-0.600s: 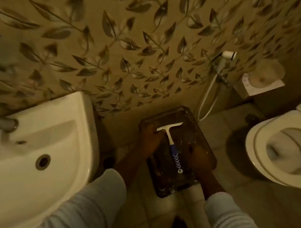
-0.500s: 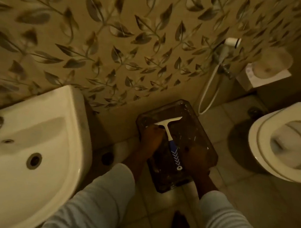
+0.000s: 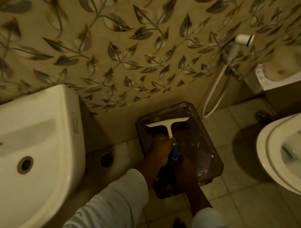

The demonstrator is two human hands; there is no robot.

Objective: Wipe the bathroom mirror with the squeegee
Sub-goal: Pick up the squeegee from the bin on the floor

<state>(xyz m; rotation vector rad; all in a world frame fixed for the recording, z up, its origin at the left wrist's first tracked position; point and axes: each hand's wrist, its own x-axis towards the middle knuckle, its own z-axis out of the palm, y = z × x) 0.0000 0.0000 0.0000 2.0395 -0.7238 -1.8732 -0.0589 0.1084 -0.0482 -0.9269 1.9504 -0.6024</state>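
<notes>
Squeegee [image 3: 169, 124]: we are holding it over the dark bin [image 3: 214, 159].
Left hand [image 3: 158, 150]: gripping its handle.
Right hand [image 3: 186, 167]: lying over the bin; we cannot tell its grip.

You will find nothing legible here. A sticker [image 3: 74, 121] on the side of the washbasin [image 3: 29, 137] carries print too blurred to read. The paper sheet [image 3: 262, 78] on the ledge by the toilet bears small blue marks you cannot make out. The squeegee [image 3: 167, 124] has white marks on its blue handle, which cannot be told as letters.
</notes>
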